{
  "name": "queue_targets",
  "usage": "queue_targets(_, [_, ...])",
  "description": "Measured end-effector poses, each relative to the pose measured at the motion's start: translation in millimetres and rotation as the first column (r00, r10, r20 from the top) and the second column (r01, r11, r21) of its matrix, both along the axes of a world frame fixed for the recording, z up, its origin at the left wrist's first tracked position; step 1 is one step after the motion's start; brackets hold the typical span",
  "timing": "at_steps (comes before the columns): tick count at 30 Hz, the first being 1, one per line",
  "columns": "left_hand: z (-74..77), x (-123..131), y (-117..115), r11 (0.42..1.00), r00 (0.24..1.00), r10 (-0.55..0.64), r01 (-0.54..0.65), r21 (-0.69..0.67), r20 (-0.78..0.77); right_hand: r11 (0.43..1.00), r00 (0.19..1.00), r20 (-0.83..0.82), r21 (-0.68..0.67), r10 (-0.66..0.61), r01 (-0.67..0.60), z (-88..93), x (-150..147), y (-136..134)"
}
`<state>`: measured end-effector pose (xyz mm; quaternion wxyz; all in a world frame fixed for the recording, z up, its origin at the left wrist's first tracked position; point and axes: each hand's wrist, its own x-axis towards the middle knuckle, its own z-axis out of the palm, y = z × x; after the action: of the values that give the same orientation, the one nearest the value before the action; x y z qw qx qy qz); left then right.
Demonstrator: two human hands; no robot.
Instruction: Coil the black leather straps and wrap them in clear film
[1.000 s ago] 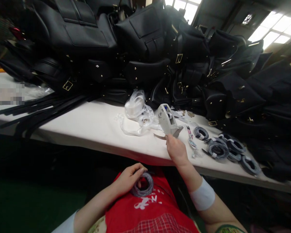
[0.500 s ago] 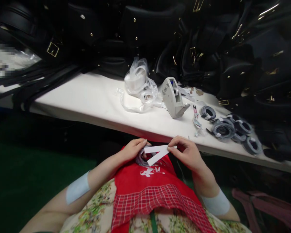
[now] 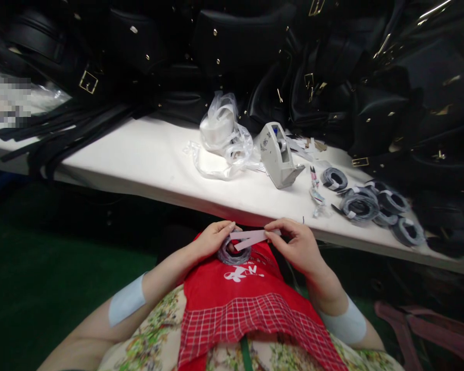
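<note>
My left hand [image 3: 213, 239] is closed around the left side of a coiled dark strap [image 3: 235, 256], which looks wrapped in clear plastic and is held over the red apron [image 3: 224, 286]. My right hand [image 3: 294, 242] pinches a white paper strip [image 3: 251, 237] between thumb and fingers. The strip is folded into a narrow V, with its two ends pointing left over the coil. One end reaches close to my left fingertips; whether they touch it I cannot tell.
On the white table [image 3: 154, 159] stand a tape dispenser [image 3: 276, 154] and a clear plastic bag with white rolls [image 3: 220, 134]. Small pliers [image 3: 314, 180] lie near several coiled straps [image 3: 358, 204]. Black bags [image 3: 239, 46] fill the back; loose black straps [image 3: 73, 129] hang at left.
The two ends of the paper strip have come closer together as the lower one swung up, showing more of the coil. My right hand has shifted slightly left.
</note>
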<state>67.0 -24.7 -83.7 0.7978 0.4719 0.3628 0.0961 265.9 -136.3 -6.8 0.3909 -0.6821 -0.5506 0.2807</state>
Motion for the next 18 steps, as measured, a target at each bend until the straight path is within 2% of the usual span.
queue_targets(3, [-2.0,-2,0,1.000,1.000,-0.022,0.023,0.019,-0.022,0.965,0.967,-0.090,0.088,-0.238,0.246,-15.5,17,12])
queue_targets(5, [-3.8,-2,-1,0.999,0.998,-0.032,0.034,0.035,-0.055,0.884,0.915,0.004,0.261,-0.403,0.388,-26.7,30,25])
queue_targets(7, [-5.1,-1,-1,0.997,0.996,-0.048,0.053,0.058,-0.076,0.821,0.857,0.194,0.445,-0.478,0.357,-38.0,43,39])
queue_targets(9, [-5.3,0,-1,0.994,0.994,-0.064,0.071,0.081,-0.085,0.848,0.808,0.412,0.494,-0.422,0.192,-49.5,52,50])
queue_targets(12, [-4.6,0,-1,0.992,0.995,-0.056,0.064,0.110,-0.077,0.931,0.773,0.591,0.365,-0.231,0.000,-66.3,56,58])
queue_targets(14, [-4.6,-1,-2,0.990,0.997,-0.041,0.049,0.129,-0.064,0.949,0.773,0.607,0.316,-0.186,-0.020,-74.5,55,59])
queue_targets(18, [-5.4,-1,-2,0.988,0.997,-0.040,0.048,0.143,-0.060,0.949,0.784,0.566,0.304,-0.253,0.086,-78.5,49,53])
